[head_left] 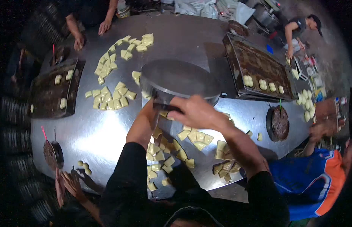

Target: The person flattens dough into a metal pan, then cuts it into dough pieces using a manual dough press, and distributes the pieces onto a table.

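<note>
A large round metal pan [179,79] is tilted above the middle of the table, its flat grey face upward. My right hand [195,109] reaches across to the near-left side of the pan, with its fingers curled against a dark part there. My left hand [152,104] meets the pan's left edge, and its fingers are mostly hidden behind the pan and my right hand. Below lie cut pale dough pieces [198,138], several in loose groups near me. More dough pieces [111,98] are spread to the left of the pan.
A dark baking tray [255,64] with dough balls stands at right, another tray [51,94] at left. Bowls of brown filling [280,123] sit near the edges. People stand around the table; a person in a blue and orange shirt [308,181] is close on my right.
</note>
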The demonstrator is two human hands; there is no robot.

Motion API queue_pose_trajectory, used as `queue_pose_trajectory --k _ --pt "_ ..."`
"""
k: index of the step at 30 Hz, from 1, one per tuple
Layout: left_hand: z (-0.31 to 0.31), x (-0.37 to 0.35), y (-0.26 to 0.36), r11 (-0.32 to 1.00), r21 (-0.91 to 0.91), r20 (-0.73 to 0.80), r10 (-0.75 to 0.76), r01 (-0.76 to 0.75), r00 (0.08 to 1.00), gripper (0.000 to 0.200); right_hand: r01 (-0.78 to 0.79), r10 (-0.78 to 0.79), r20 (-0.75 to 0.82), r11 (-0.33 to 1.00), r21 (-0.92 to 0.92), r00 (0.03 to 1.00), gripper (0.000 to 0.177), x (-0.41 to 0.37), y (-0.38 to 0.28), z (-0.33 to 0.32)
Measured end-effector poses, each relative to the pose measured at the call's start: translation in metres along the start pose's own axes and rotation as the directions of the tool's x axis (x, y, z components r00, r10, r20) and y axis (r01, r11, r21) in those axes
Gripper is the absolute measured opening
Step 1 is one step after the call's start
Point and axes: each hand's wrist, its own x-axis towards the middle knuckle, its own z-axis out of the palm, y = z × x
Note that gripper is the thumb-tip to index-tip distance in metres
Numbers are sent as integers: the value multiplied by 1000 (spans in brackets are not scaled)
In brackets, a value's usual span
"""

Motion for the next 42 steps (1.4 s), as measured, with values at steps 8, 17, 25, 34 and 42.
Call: queue_pose_trajectory --k 8,17,25,34,42 --pt "-60 68 41 633 -455 363 -511 627 779 45 -226 234 -7 945 238 972 29 38 8 -114" --pt "-34 60 120 -889 -417 351 -351 -191 868 38 -113 105 -151 993 -45 983 34 20 16 -4" --pt "12 1 140 -829 -534 494 -467 -168 733 40 -5 -25 -186 987 -158 982 27 1 30 88" --pt "26 -22 158 -651 -755 497 -498 72 710 42 -20 8 -191 998 -59 982 24 -5 36 108" --pt "39 -1 138 516 -645 312 -495 563 811 43 109 -185 -345 968 -227 920 30 1 40 34"
